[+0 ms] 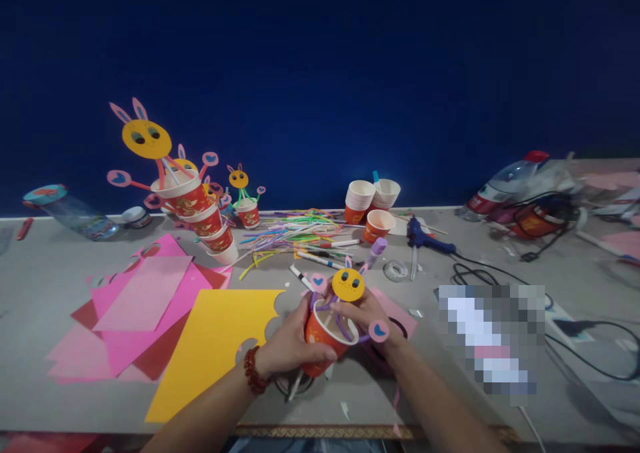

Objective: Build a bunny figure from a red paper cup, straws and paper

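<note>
A red paper cup (pixel 317 336) is gripped in my left hand (pixel 290 343), its open rim tilted up. Above the cup stands a yellow bunny face (pixel 349 285) with pink ears. Purple pipe cleaners come out of the cup, ending in a pink disc with a blue heart (pixel 379 331) on the right and another pink disc (pixel 319 282) on the left. My right hand (pixel 370 310) reaches behind the face, its fingers closed around the purple stem at the rim; the exact fingertip contact is partly hidden.
Stacked finished bunny cups (pixel 185 193) stand at the left, near pink paper sheets (pixel 145 293) and a yellow sheet (pixel 210 340). Loose pipe cleaners (pixel 295 230), paper cups (pixel 379 225), a tape roll (pixel 395 270) and a corded blue glue gun (pixel 425 236) lie toward the back.
</note>
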Available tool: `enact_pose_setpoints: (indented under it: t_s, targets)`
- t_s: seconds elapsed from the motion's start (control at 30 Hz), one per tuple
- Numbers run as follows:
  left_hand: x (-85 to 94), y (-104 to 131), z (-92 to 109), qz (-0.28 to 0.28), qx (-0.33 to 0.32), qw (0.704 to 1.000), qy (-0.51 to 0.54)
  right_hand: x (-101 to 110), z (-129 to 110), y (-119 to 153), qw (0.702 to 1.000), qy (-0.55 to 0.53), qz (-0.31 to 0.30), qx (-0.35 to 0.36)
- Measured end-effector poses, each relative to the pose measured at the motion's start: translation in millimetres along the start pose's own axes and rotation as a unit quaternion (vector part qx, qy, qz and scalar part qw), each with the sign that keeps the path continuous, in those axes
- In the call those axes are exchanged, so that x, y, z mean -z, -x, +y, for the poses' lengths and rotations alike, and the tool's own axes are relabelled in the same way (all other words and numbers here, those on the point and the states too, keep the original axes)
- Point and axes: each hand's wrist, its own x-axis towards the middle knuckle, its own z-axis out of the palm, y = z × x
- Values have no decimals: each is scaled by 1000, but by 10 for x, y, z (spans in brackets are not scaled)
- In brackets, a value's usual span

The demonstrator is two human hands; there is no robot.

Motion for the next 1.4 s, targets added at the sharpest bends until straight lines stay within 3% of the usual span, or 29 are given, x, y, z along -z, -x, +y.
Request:
enact_pose_setpoints:
  t_s: [0.17, 0.37, 0.57, 0.7, 0.87, 1.03, 1.2, 1.4]
  targets:
    - [-1, -7, 39, -44, 17, 999, 14, -21, -28, 15, 999, -42, -32, -4]
    - [34, -12, 37, 2, 19, 1000, 10, -31, 37, 10, 997, -57, 39, -26]
    - [11, -11, 16, -18, 14, 999, 34, 0, 37, -39, 999, -50, 5, -15]
    - [41, -21, -11, -14, 12, 999, 41, -23, -1, -50, 997, -53, 33, -35]
    - [47, -19, -18, -16, 21, 999, 30, -32, 16, -28, 998, -55, 15, -27]
    - [40, -25, -22, -15, 13, 999, 48, -43, -24, -11, 998, -48, 33, -34]
    - [30, -27, -41, -36, 45, 996, 64, -30, -32, -18, 997, -51, 41, -34]
    - [22, -32, -31, 36, -7, 998, 47, -67, 21, -40, 991, -126, 33, -10]
